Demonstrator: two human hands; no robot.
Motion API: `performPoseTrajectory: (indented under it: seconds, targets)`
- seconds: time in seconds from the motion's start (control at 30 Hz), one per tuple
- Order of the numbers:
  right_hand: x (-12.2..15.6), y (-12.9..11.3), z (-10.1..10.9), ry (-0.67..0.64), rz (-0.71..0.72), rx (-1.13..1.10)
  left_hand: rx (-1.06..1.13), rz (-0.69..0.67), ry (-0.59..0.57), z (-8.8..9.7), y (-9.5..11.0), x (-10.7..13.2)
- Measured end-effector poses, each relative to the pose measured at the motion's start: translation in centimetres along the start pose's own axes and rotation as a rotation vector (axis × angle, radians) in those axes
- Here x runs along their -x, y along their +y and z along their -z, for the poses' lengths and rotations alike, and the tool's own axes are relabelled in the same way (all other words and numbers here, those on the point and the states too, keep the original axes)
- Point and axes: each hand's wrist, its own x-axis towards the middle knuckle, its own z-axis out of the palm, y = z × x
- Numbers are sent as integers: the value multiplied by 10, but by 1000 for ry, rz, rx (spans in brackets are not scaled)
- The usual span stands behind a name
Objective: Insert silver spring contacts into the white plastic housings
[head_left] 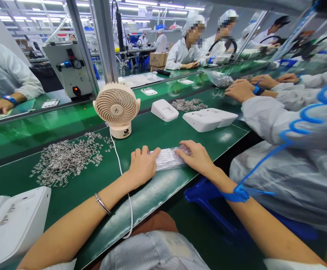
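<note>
A clear plastic bag (167,159) with a white printed label lies near the front edge of the green table. My left hand (143,164) grips its left end, fingers curled and thumb along the top. At the other end, my right hand (196,155) pinches the bag between thumb and fingers. What the bag contains is hard to make out. A blue coiled wrist strap (236,195) circles my right wrist, and a metal bracelet (102,204) sits on my left forearm.
A beige fan (117,108) stands beyond my left hand, its white cable (120,159) running over the table edge. Small metal parts lie in a pile (70,157) at left. White device housings (165,110) stand behind and at lower left. A co-worker's sleeve (270,116) is close at right.
</note>
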Motion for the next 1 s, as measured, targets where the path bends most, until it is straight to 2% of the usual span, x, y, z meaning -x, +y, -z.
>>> performPoseTrajectory:
  seconds: [0.1, 0.2, 0.3, 0.37, 0.43, 0.53, 0.67, 0.83, 1.0]
  targets:
    - [-25, -5, -9, -8, 32, 93, -48, -87, 45, -5, -6, 4]
    - [-61, -14, -20, -1, 47, 89, -83, -168, 44, -10, -15, 5]
    - [-97, -35, -28, 56, 25, 66, -120, -123, 46, -15, -21, -1]
    - [-116, -56, -31, 84, 31, -113, -148, -38, 62, -18, -22, -11]
    - [-128, -81, -34, 33, 73, -400, -172, 54, 78, -21, -23, -25]
    - [-137, -117, -44, -119, 142, -689, -192, 147, 87, -23, -26, -44]
    - [-145, -145, -62, -159, 157, -860, -193, 186, 90, -23, -33, -56]
    - [-152, -146, -72, -172, 133, -956, -176, 158, 86, -21, -35, -57]
    - [-153, -141, -72, -98, 99, -961, -165, 154, 67, -18, -36, -59]
